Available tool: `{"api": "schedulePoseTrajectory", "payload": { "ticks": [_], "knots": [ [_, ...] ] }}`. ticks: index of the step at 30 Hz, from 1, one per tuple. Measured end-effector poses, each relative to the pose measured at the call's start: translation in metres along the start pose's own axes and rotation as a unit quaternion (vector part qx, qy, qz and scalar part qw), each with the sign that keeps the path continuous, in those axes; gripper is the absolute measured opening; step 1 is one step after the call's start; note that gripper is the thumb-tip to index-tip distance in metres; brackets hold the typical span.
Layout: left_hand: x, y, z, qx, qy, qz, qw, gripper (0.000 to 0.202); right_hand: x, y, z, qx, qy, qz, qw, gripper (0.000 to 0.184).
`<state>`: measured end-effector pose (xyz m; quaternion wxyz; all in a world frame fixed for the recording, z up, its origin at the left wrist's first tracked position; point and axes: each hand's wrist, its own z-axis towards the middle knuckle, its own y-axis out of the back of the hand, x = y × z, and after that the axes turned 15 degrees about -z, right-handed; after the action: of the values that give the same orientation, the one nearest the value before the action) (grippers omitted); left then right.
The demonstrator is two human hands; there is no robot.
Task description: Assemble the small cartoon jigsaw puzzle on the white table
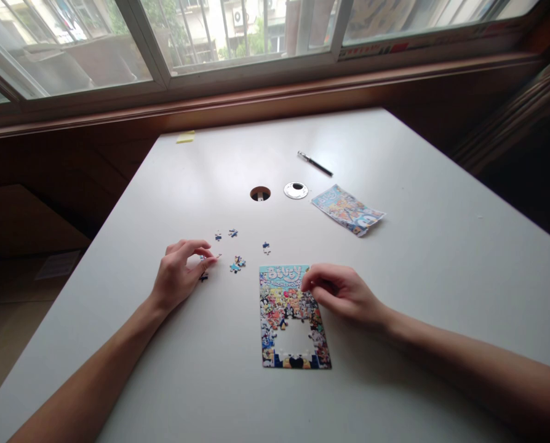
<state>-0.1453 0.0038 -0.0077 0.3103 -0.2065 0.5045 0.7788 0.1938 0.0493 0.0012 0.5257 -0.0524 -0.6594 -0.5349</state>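
A partly assembled jigsaw puzzle (268, 311) lies flat on the white table, with a gap in its lower middle. To its left, my left hand (180, 271) pinches a small puzzle piece (218, 256) between thumb and index finger. Partly hidden by that hand are other loose pieces. Further loose puzzle pieces (237, 264) lie between the hand and the puzzle, and a single piece (266, 247) sits above the puzzle. My right hand (344, 292) is closed, its curled fingertips over the puzzle's upper right edge. Whatever those fingers hold, if anything, is hidden.
A creased printed picture sheet (349, 210) lies to the upper right on the table (418, 258). Beyond are a black pen (315, 163), a round metallic cover (296, 191) and a cable hole (260, 194). A yellow sticky note (185, 137) marks the far left edge, below the window.
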Motion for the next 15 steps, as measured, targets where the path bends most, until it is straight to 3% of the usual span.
{"api": "schedulePoseTrajectory", "payload": {
  "ticks": [15],
  "knots": [
    [-0.004, 0.0014, 0.0015, -0.024, -0.012, 0.023, 0.999, 0.009, 0.0006, -0.0012, 0.0005, 0.003, 0.0, -0.004, 1.0, 0.019]
  ]
}}
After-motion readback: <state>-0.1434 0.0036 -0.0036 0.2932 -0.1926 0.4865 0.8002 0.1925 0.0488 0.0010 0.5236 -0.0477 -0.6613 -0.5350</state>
